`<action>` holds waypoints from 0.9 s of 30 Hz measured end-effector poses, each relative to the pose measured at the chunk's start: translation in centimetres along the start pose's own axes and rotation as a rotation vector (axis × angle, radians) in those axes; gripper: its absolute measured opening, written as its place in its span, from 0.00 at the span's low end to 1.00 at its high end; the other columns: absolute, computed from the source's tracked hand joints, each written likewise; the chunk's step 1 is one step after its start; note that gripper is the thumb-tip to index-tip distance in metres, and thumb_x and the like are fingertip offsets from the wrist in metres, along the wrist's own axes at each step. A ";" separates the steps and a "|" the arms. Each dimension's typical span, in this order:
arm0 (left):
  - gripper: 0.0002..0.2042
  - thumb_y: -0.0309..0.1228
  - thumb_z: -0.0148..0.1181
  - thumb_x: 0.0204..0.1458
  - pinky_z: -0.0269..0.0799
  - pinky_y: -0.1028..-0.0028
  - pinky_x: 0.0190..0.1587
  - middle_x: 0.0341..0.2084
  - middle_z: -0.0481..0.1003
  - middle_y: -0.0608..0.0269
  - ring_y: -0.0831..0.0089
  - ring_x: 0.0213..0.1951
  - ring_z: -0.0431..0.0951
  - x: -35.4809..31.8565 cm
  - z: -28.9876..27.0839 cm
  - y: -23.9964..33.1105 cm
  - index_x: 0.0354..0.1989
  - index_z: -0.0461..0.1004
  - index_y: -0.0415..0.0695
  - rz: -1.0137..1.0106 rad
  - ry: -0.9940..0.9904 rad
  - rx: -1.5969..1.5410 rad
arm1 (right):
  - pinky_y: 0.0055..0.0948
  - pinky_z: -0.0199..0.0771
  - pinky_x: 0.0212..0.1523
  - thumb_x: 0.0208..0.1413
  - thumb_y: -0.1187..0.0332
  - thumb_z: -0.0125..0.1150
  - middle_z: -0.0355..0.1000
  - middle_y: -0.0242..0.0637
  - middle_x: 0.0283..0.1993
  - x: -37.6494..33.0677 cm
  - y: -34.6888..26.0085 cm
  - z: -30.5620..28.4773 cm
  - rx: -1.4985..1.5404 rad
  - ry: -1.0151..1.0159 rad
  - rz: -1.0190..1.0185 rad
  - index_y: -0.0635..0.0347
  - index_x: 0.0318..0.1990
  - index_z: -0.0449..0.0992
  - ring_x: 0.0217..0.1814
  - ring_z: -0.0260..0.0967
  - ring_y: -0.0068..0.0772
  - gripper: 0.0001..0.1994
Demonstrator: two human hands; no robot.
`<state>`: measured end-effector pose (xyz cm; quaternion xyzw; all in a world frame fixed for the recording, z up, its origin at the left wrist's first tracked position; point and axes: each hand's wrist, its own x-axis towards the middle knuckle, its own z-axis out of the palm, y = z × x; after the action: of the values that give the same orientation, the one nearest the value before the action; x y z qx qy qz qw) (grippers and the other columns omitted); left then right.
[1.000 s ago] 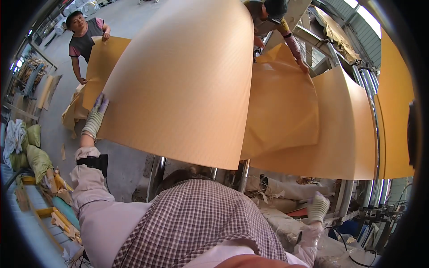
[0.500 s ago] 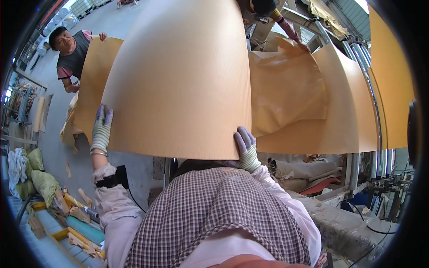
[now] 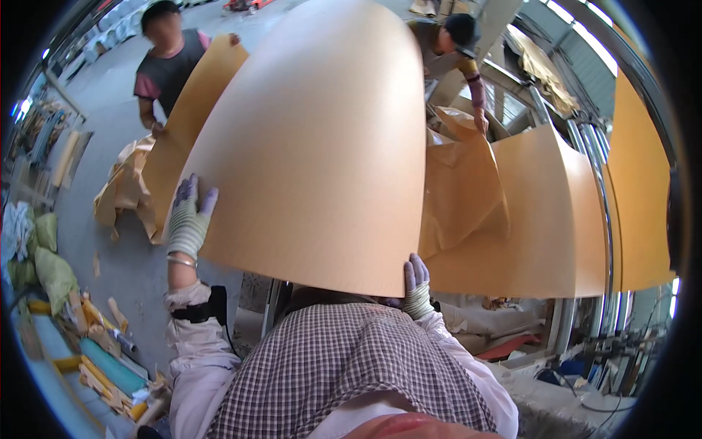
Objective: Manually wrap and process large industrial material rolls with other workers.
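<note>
A large, thin tan sheet curves up in front of me, filling the middle of the view. My left hand, in a striped work glove, grips the sheet's lower left edge. My right hand, gloved the same way, holds its lower right corner near my chest. My checked shirt fills the bottom of the picture.
One person stands at the far left holding another tan sheet. A second person at the back reaches down to a crumpled sheet. More sheets hang by metal rollers on the right. Scraps lie on the floor at left.
The sheet has come nearer and risen higher in front of me. My right hand came up to its lower right corner. My left hand shifted right along the left edge.
</note>
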<state>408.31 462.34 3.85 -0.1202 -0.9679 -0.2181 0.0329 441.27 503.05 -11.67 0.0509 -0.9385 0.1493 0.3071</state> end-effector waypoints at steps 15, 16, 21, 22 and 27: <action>0.38 0.53 0.57 0.57 0.56 0.56 0.68 0.65 0.60 0.38 0.44 0.67 0.59 -1.9 0.0 4.3 0.68 0.57 0.39 -0.016 0.118 0.112 | 0.57 0.64 0.55 0.47 0.41 0.62 0.59 0.57 0.64 -2.2 1.2 -0.7 0.143 -0.299 0.266 0.63 0.70 0.48 0.61 0.61 0.60 0.50; 0.38 0.52 0.59 0.56 0.56 0.55 0.68 0.64 0.61 0.38 0.43 0.66 0.61 -2.1 -0.2 4.6 0.68 0.57 0.38 0.021 0.159 0.011 | 0.57 0.63 0.56 0.46 0.40 0.62 0.59 0.56 0.64 -2.0 1.0 -1.3 0.093 -0.264 0.224 0.63 0.70 0.49 0.61 0.61 0.59 0.50; 0.38 0.49 0.64 0.53 0.59 0.55 0.67 0.63 0.64 0.38 0.44 0.63 0.65 -4.1 -1.2 5.7 0.66 0.60 0.37 0.230 0.388 -0.461 | 0.55 0.54 0.64 0.44 0.37 0.63 0.60 0.53 0.65 1.1 -0.7 -4.6 -0.072 -0.136 0.063 0.61 0.67 0.57 0.65 0.59 0.54 0.48; 0.38 0.50 0.63 0.53 0.59 0.54 0.67 0.62 0.64 0.38 0.44 0.64 0.64 -4.6 -1.3 5.8 0.66 0.60 0.38 0.275 0.423 -0.522 | 0.55 0.53 0.64 0.45 0.37 0.63 0.60 0.52 0.65 2.2 -1.2 -5.1 -0.088 -0.112 0.025 0.61 0.67 0.57 0.66 0.58 0.54 0.47; 0.36 0.51 0.60 0.54 0.55 0.55 0.69 0.64 0.63 0.44 0.49 0.65 0.63 -7.0 -1.6 5.7 0.68 0.61 0.44 0.329 0.309 0.110 | 0.55 0.53 0.66 0.48 0.34 0.60 0.61 0.53 0.65 7.8 -4.1 -5.3 -0.031 -0.088 -0.129 0.60 0.64 0.61 0.66 0.59 0.53 0.45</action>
<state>416.51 465.10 6.80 -0.2395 -0.9293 -0.1726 0.2220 438.71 500.79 -1.95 0.1132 -0.9480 0.1124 0.2754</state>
